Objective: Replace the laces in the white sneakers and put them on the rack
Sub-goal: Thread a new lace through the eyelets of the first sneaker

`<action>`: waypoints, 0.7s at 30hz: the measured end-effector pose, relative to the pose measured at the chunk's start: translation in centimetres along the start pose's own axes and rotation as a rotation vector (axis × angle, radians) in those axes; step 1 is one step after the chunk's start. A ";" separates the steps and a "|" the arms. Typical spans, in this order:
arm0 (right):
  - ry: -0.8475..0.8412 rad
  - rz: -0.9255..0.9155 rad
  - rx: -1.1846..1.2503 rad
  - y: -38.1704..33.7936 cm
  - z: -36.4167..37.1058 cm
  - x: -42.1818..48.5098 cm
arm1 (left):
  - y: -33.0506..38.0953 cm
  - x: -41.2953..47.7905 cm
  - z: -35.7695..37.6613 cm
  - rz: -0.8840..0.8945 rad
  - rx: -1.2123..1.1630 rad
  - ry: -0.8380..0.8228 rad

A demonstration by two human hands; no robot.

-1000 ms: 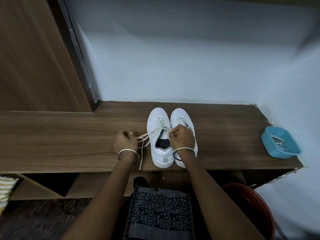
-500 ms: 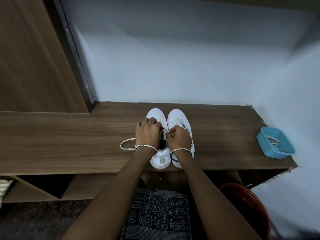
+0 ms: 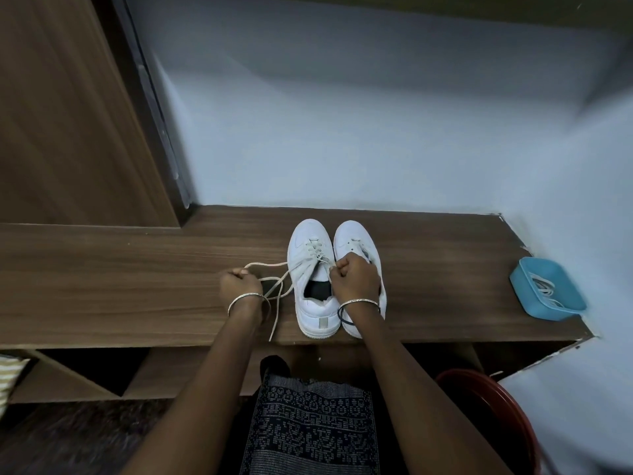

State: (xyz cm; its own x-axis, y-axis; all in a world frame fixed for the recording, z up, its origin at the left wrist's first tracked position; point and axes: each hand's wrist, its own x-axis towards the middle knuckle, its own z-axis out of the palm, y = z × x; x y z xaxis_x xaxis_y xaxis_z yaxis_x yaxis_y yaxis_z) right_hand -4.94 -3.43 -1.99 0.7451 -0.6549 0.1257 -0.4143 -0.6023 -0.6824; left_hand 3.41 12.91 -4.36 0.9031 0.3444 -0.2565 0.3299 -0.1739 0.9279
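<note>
On the brown wooden bench top, the left hand pinches the long cream shoelace, stretched out sideways from the left white sneaker. The right hand, a tight fist, seems to pinch the lace by the holes. A hard tug could drag the shoe off the near edge.

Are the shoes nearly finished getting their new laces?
Partway. The left-side sneaker is laced near the toe; the left hand pulls its lace sideways while the right hand pinches it at the eyelets. Left to do: its top eyelets, tying. The right-side sneaker is partly hidden by that hand. Other laces lie in the blue tray.
</note>
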 end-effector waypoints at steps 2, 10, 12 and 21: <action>0.000 -0.002 -0.004 0.0 0.0 0.1 | 0.3 -0.9 -0.2 0.143 0.215 0.045; -0.003 -0.013 -0.006 0.0 -0.1 0.1 | 3.0 -4.3 3.3 0.857 0.694 -0.366; 0.003 -0.030 0.002 0.0 0.0 0.0 | 2.9 -4.7 3.7 0.895 0.826 -0.324; -0.020 -0.333 -0.129 -0.9 0.2 -0.2 | 1.8 -4.7 2.8 0.704 0.524 -0.254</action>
State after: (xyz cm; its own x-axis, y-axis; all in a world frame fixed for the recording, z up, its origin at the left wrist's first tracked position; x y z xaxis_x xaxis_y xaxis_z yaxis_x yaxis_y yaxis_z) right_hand -4.61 -2.69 -1.53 0.8602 -0.4044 0.3108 -0.2082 -0.8347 -0.5099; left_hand 0.51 8.39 -2.22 0.9559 -0.2022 0.2131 -0.2936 -0.6848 0.6670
